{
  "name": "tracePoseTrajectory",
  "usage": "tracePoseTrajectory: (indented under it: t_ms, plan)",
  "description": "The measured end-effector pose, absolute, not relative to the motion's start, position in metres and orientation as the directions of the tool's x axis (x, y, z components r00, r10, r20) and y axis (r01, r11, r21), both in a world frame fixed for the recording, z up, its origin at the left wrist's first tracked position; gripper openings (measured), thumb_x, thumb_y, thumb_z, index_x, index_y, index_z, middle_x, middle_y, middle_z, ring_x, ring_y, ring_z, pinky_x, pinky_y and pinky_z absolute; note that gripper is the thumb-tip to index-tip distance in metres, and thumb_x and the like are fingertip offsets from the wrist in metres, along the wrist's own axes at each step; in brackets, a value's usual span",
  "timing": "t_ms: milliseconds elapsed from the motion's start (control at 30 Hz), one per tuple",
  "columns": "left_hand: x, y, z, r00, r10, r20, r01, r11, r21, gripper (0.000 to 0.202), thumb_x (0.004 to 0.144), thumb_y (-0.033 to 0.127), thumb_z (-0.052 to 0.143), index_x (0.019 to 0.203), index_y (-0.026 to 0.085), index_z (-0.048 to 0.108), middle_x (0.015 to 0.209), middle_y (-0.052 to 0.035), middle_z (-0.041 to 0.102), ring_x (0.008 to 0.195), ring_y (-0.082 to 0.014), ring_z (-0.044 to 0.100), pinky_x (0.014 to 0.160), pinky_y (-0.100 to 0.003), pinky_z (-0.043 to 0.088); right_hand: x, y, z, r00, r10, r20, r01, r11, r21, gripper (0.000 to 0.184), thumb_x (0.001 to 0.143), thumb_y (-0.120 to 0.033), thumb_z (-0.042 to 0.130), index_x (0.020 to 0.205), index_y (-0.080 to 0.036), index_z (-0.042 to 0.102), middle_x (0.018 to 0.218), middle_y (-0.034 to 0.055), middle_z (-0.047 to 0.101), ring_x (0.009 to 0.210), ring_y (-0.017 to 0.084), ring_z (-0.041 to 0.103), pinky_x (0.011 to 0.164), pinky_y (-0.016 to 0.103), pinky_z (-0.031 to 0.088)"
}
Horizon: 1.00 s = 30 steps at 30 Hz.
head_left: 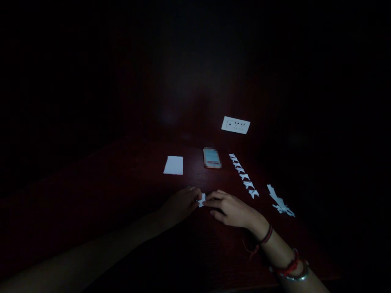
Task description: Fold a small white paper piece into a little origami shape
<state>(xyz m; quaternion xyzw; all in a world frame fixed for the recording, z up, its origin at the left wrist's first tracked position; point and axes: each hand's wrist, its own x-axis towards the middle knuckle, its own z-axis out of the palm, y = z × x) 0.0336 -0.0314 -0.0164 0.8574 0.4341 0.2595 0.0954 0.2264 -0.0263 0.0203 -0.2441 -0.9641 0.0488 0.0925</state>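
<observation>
A small white piece of paper (202, 200) lies between my two hands low over the dark table. My left hand (186, 202) has its fingers curled closed on the paper's left side. From the right, my right hand (229, 206) reaches in, its forefinger stretched out to touch the paper. Its thumb stays apart, lower down, and does not grip. Where the left fingertips meet the paper is partly hidden. Beyond the hands lies a white paper sheet or stack (174, 165).
A phone-like object (211, 158), blurred by pixels, lies at the back. To its right runs a slanting row of small folded paper pieces (243, 176). Thin paper strips (281, 205) are heaped farther right. A white socket plate (236, 125) sits on the back wall. The surroundings are very dark.
</observation>
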Motion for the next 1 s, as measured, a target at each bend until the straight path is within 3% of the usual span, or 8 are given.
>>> tracePoseTrajectory:
  t_ms: [167, 500, 833, 1000]
  plan:
    - [0.026, -0.025, -0.016, 0.606, 0.703, 0.371, 0.64, -0.709, 0.297, 0.011, 0.078, 0.014, 0.041, 0.081, 0.018, 0.051, 0.081, -0.0007, 0.053, 0.076, -0.0133, 0.049, 0.067, -0.025, 0.037, 0.228, -0.025, 0.017, -0.859, 0.487, 0.159, 0.466, 0.871, -0.152, 0.035, 0.077, -0.02, 0.043, 0.111, -0.022, 0.047, 0.103, 0.004, 0.048, 0.094, 0.015, 0.043, 0.084, 0.029, 0.035]
    - [0.011, -0.025, 0.007, 0.783, 0.556, 0.278, 0.507, -0.83, 0.233, 0.025, 0.08, 0.012, 0.04, 0.097, 0.024, 0.053, 0.095, 0.0013, 0.057, 0.087, -0.0134, 0.049, 0.075, -0.025, 0.037, 0.229, -0.025, 0.017, -0.858, 0.491, 0.152, 0.47, 0.869, -0.155, 0.035, 0.077, -0.019, 0.043, 0.112, -0.022, 0.046, 0.103, 0.0044, 0.048, 0.095, 0.015, 0.042, 0.084, 0.03, 0.035]
    - [0.004, -0.02, 0.014, 0.838, 0.47, 0.278, 0.416, -0.879, 0.232, 0.034, 0.075, 0.005, 0.044, 0.099, 0.026, 0.054, 0.094, 0.0014, 0.059, 0.084, -0.0124, 0.051, 0.073, -0.024, 0.039, 0.229, -0.023, 0.016, -0.862, 0.479, 0.167, 0.454, 0.875, -0.167, 0.033, 0.076, -0.017, 0.044, 0.109, -0.02, 0.049, 0.102, 0.0039, 0.049, 0.095, 0.014, 0.042, 0.084, 0.028, 0.035]
    - [0.007, -0.025, 0.017, 0.854, 0.444, 0.272, 0.411, -0.896, 0.169, 0.032, 0.072, 0.004, 0.045, 0.095, 0.024, 0.055, 0.097, 0.0015, 0.056, 0.089, -0.0145, 0.049, 0.079, -0.027, 0.036, 0.227, -0.023, 0.017, -0.861, 0.474, 0.185, 0.453, 0.88, -0.144, 0.031, 0.077, -0.016, 0.043, 0.107, -0.02, 0.05, 0.099, 0.0039, 0.051, 0.091, 0.014, 0.044, 0.082, 0.029, 0.035]
